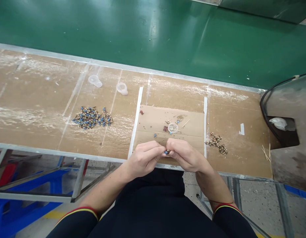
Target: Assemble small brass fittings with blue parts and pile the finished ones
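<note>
Close together over the front edge of a cardboard sheet [150,119], my left hand [146,157] and my right hand [185,154] pinch a small blue and gold metal piece [167,152] between their fingertips. The fingers cover part of it. Just beyond them stands a small clear cup [173,128] with a thin stick across it. Another stick [186,123] lies to its right. A blue bit [155,135] and a dark red lump [165,128] rest on the sheet. Off to the left is a pile of blue and gold pieces [87,117]; at right, a heap of brownish metal pieces [218,142].
Two clear plastic cups [122,88] lie behind the pile on the cardboard-covered table [44,99]. White tape strips [205,125] flank the sheet. At the right end, a cabinet with a black cable [263,109] borders the table, near some thin sticks [266,153]. A green surface [133,36] lies beyond.
</note>
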`<state>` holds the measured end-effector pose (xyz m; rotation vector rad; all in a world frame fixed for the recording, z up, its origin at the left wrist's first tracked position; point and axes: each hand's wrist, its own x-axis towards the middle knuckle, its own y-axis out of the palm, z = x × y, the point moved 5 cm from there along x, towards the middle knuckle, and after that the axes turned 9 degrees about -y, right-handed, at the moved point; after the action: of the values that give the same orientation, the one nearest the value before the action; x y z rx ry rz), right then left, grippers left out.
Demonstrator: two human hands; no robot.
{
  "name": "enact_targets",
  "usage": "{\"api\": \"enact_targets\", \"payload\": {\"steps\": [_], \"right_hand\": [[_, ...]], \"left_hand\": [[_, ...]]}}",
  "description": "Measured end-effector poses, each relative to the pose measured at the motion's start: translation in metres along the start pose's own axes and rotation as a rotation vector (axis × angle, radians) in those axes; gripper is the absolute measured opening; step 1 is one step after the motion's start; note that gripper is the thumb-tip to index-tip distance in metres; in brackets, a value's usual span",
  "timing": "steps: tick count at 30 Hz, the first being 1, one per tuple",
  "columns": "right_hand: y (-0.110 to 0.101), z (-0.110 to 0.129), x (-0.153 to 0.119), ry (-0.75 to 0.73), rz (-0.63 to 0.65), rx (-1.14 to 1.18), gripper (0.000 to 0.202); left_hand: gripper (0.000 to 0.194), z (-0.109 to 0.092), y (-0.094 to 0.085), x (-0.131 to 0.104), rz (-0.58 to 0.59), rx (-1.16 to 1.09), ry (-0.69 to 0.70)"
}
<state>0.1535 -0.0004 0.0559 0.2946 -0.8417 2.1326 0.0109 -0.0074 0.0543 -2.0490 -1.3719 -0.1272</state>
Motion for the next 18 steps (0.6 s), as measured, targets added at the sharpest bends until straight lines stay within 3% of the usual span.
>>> {"api": "enact_targets", "payload": {"steps": [2,4,7,9,12,14,18], "right_hand": [[-0.005,-0.001,-0.004,-0.002,-0.029,0.0,0.035],[-0.017,-0.005,-0.013,0.035,-0.153,-0.021,0.037],[-0.046,-0.013,-0.033,0.103,-0.497,-0.121,0.03],[-0.057,-0.016,-0.041,0.127,-0.63,-0.204,0.024],[-0.059,-0.017,-0.037,0.13,-0.617,-0.303,0.015],[-0.057,-0.016,-0.032,0.126,-0.591,-0.366,0.01],[-0.059,-0.016,-0.028,0.144,-0.602,-0.459,0.015]], "left_hand": [[0.015,0.002,-0.004,-0.004,-0.071,0.015,0.014],[0.014,0.01,-0.017,-0.01,-0.143,0.103,0.005],[0.014,0.034,-0.054,-0.022,-0.261,0.411,-0.071],[0.018,0.052,-0.083,-0.029,-0.31,0.653,-0.111],[0.026,0.074,-0.118,-0.036,-0.334,0.733,-0.105],[0.034,0.08,-0.132,-0.038,-0.353,0.738,-0.102],[0.044,0.071,-0.132,-0.046,-0.428,0.71,-0.14]]}}
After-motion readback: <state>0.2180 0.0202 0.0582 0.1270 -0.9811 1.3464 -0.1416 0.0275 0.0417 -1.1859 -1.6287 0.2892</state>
